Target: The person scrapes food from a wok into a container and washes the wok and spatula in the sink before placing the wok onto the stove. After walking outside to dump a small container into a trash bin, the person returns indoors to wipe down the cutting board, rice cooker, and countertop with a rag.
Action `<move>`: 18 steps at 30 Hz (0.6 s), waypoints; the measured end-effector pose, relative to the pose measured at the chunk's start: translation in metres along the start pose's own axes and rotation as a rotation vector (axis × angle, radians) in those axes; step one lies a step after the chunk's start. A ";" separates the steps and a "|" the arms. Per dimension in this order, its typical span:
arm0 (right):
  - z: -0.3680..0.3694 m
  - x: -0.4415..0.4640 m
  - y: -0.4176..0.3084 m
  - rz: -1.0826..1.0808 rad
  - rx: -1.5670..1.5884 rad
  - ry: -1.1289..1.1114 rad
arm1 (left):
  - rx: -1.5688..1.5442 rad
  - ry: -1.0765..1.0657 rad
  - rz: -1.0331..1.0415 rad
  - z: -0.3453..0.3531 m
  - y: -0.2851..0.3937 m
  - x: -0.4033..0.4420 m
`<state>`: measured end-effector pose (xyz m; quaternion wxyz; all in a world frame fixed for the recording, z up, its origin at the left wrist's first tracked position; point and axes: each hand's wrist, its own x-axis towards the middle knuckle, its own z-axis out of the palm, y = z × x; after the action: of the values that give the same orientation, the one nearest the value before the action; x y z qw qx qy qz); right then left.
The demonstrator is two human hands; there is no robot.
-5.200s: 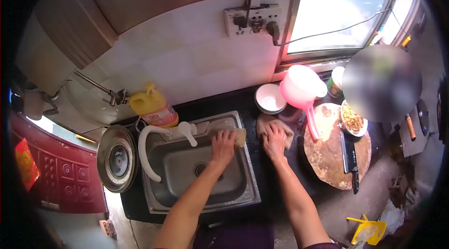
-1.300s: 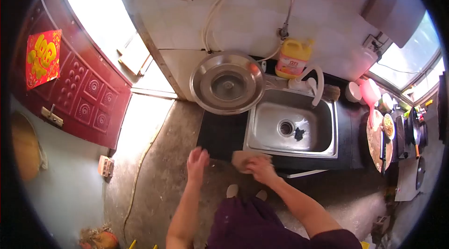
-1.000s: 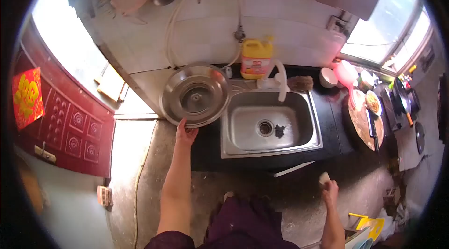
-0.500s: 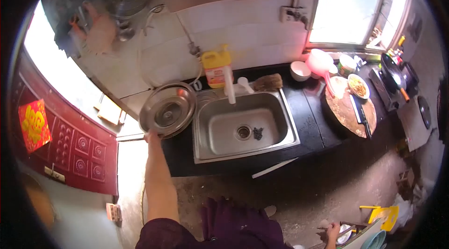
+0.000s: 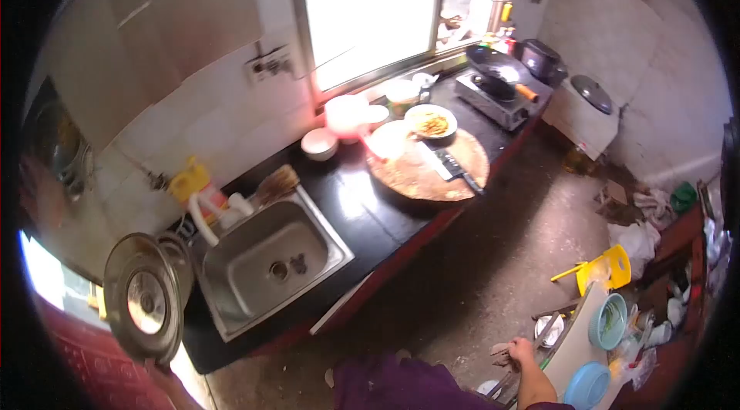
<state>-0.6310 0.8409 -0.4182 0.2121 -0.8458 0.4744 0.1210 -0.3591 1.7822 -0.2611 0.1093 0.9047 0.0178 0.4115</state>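
"Where's the light from?"

"Mostly the window (image 5: 370, 9): glaring white, with 1 upright bar between 2 panes. There's brightness beside the red door (image 5: 89, 364) at lower left too."

"And the walls?"

"The window wall (image 5: 231, 134) is pale and tiled, with a socket panel (image 5: 268, 65) left of the frame. The right wall (image 5: 647, 63) is pale as well, darker along its top."

"Furniture?"

"A black counter (image 5: 370, 213) runs below the window, reddish along its front, with a sheen on top. High on the left hangs a big pale box (image 5: 189, 17); cabinet or hood, I can't tell."

"Floor?"

"Grey-brown (image 5: 478, 263), in shadow along the counter, with a lit streak farther right."
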 end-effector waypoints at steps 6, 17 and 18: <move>-0.041 0.071 -0.024 0.026 0.062 -0.064 | -1.068 -0.119 -0.606 -0.007 0.244 0.083; -0.102 0.212 -0.079 -0.211 0.259 0.117 | -1.756 -0.585 -0.474 0.226 0.695 0.263; -0.108 0.231 -0.062 -0.229 0.319 0.073 | -1.836 -0.583 -0.457 0.237 0.748 0.277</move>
<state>-0.4573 0.6453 -0.4019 0.3385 -0.8538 0.3954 -0.0114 -0.0423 1.0429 -0.0482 0.8451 0.5095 -0.1615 -0.0044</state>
